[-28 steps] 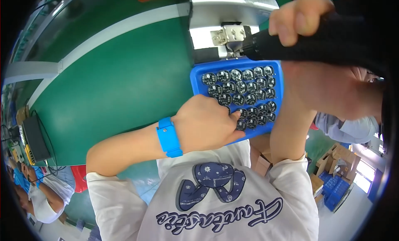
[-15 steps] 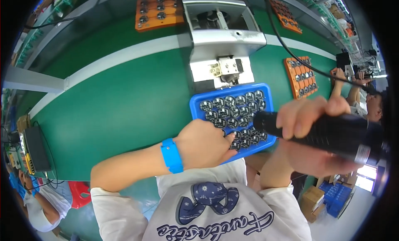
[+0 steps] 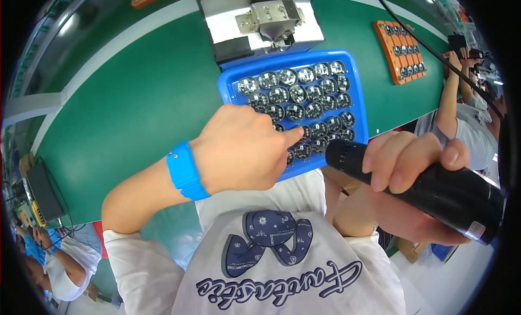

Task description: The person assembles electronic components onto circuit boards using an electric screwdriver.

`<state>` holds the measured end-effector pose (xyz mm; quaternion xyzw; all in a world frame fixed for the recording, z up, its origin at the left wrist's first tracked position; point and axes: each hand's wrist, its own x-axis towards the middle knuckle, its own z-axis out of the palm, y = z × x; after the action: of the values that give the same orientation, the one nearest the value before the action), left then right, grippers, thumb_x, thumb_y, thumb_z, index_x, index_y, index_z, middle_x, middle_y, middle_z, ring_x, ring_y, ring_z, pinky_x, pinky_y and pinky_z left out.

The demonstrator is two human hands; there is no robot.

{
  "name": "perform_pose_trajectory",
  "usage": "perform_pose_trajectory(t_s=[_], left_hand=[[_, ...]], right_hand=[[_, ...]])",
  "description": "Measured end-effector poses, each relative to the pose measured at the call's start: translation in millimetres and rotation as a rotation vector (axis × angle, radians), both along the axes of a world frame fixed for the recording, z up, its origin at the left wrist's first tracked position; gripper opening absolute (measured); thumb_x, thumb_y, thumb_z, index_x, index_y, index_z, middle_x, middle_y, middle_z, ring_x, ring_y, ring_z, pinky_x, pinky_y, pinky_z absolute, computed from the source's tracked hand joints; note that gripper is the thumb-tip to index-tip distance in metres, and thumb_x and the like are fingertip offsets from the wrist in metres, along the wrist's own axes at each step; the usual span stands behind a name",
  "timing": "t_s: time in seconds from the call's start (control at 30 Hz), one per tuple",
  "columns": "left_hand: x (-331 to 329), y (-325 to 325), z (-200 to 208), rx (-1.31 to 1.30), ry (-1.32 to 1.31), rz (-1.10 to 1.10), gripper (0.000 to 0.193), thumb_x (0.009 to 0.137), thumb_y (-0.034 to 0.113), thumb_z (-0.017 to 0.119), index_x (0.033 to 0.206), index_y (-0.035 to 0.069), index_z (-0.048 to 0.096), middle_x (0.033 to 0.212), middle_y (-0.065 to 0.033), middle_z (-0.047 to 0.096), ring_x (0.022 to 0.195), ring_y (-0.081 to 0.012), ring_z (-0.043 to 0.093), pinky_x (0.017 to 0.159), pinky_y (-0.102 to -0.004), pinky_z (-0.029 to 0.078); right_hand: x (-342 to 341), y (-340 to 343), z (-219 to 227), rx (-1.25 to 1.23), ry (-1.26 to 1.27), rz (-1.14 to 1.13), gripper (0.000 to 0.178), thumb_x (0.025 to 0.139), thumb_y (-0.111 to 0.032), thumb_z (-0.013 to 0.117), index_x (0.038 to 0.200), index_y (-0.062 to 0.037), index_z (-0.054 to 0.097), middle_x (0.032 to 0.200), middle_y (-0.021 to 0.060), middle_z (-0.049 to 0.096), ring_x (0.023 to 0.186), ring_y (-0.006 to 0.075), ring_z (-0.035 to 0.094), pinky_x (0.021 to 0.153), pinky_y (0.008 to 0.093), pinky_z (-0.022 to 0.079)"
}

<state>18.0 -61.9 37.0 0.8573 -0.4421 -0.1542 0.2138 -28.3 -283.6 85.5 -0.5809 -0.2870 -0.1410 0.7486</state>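
Observation:
My left hand, with a blue wristband, lies over the lower left of a blue tray. Its index finger is stretched out and touches one of several small round circuit boards in the tray; the other fingers curl under and the thumb is partly hidden. My right hand is wrapped round a black cylindrical tool that looks like an electric screwdriver. The tool's ringed nose points toward the tray's lower right corner. Its tip is out of sight.
Behind the tray stands a metal machine with a clamp-like fixture. On the green table, an orange board at the far right carries round parts. A black cable hangs at the right. Other people sit at both sides; a black box is at left.
The view has shifted, so the tray and machine appear higher. The screwdriver-like tool has tilted, its rear dropping, and its nose sits lower against the tray. My left index finger remains among the boards.

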Motion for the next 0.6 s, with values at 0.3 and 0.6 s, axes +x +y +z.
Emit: perform_pose_trajectory(t_s=[0.3, 0.6], left_hand=[[-12, -3, -10, -0.061, 0.0, 0.005, 0.039, 0.086, 0.024, 0.066, 0.122, 0.012, 0.074, 0.06, -0.0117, 0.065, 0.054, -0.032, 0.067, 0.05, -0.0449, 0.052], [-7, -2, -5, -0.047, 0.065, 0.009, 0.031, 0.085, 0.022, 0.065, 0.111, 0.008, 0.074, 0.068, -0.0148, 0.069, 0.063, -0.0341, 0.071, 0.057, -0.0474, 0.056]], right_hand=[[-11, 10, -5, 0.112, 0.118, -0.072, 0.079, 0.094, -0.077, 0.05, 0.127, -0.0056, 0.045, 0.08, 0.0098, 0.058, 0.06, 0.0216, 0.057, 0.058, 0.0366, 0.047], [-11, 6, -5, 0.105, 0.095, -0.061, 0.08, 0.093, -0.078, 0.05, 0.128, -0.006, 0.046, 0.081, 0.0095, 0.058, 0.06, 0.0216, 0.056, 0.06, 0.0369, 0.047]])
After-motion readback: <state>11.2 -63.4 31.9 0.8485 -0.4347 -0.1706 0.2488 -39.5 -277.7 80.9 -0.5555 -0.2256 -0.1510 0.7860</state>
